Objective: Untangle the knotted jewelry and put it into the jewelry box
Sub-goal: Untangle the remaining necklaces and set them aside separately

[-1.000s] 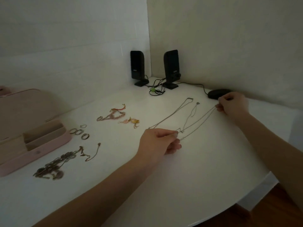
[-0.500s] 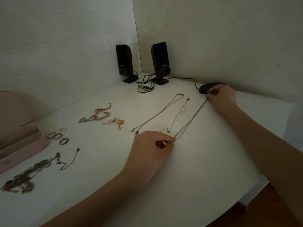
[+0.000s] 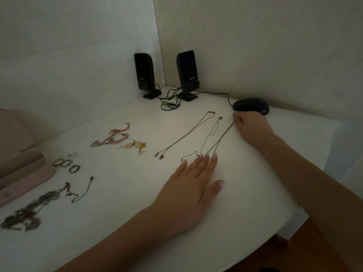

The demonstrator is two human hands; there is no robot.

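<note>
- Bare table (image 3: 245, 203) lies open between both forearms, right up to the near edge.
- Rings (image 3: 66, 163) and a tangled chain (image 3: 29, 211) crowd the approach to the jewelry box (image 3: 25, 173).
- Speakers (image 3: 185, 75), cables and a mouse (image 3: 250, 106) block the far corner.

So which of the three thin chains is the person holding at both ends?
The rightmost chain. The right hand pinches its far end near the mouse, and the left hand presses its near end with flat fingers. The other two lie untouched.

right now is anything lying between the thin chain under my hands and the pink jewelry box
Yes. On the white table, between the thin silver chain and the pink jewelry box at the left edge lie two more silver necklaces, beaded bracelets, gold earrings and metal rings.
</note>
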